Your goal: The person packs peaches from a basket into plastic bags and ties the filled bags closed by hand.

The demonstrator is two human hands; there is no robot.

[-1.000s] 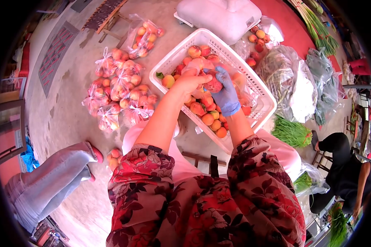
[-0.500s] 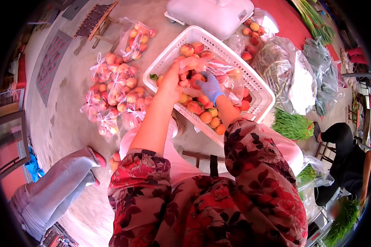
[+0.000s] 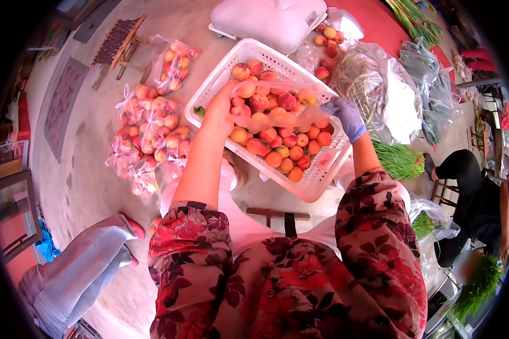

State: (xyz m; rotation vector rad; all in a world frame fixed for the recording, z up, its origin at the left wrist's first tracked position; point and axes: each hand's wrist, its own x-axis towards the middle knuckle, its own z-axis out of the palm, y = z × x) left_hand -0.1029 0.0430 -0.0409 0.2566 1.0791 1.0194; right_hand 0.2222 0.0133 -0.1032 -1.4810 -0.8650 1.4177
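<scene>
A clear plastic bag (image 3: 285,117) is stretched sideways between my hands above a white plastic basket (image 3: 322,179) of peaches (image 3: 287,153). My bare left hand (image 3: 221,108) is closed on the bag's left end, over the basket's left part. At the right rim, my right hand (image 3: 349,117), in a blue glove, grips the other end. Peaches show through the thin film; I cannot tell whether any lie inside it. A green leaf (image 3: 199,111) rests at the basket's left corner.
Tied bags of peaches (image 3: 152,127) cluster on the floor at left, near a low stool (image 3: 117,42). Big plastic-wrapped bundles (image 3: 373,90) and green bunches (image 3: 398,160) lie at right. Two other people sit or stand nearby, one in jeans (image 3: 79,271), one in black (image 3: 464,181).
My right hand has moved right, away from my left, drawing the bunched bag out into a wide strip. The view has shifted slightly, and more peaches are exposed.
</scene>
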